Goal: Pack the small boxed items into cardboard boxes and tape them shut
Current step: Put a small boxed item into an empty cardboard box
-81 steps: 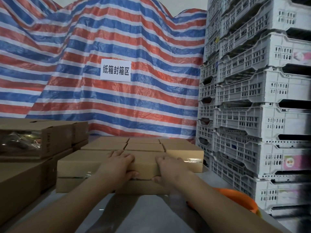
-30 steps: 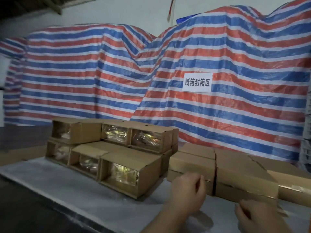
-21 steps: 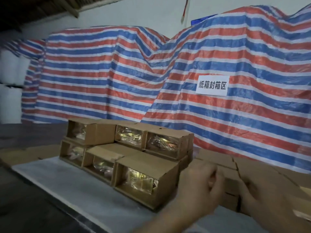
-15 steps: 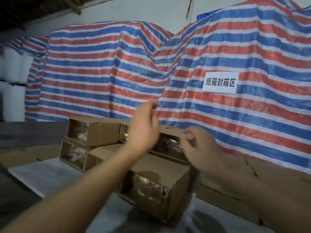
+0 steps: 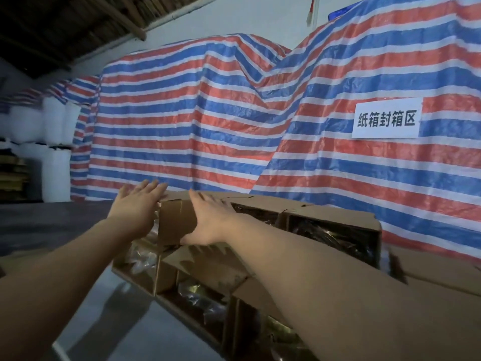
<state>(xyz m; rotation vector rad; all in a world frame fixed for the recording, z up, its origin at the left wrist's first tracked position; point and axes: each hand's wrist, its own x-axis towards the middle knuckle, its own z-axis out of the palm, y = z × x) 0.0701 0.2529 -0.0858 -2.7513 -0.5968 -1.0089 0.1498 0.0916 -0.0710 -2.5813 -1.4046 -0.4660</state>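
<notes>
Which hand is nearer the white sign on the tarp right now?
Right. The right hand rests on the top-left window box, on the white sign side; the left hand is at that box's far left end.

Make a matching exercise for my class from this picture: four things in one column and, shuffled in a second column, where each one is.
Column 1
1. left hand
2. right hand
3. white sign
4. white drums

Column 2
A. fixed on the striped tarpaulin, far right
B. on the left side of the top windowed box
C. standing at the far left, beside the tarpaulin
D. on the right side of the top windowed box, fingers reaching over its top

Pairs: 1-B, 2-D, 3-A, 4-C
</notes>
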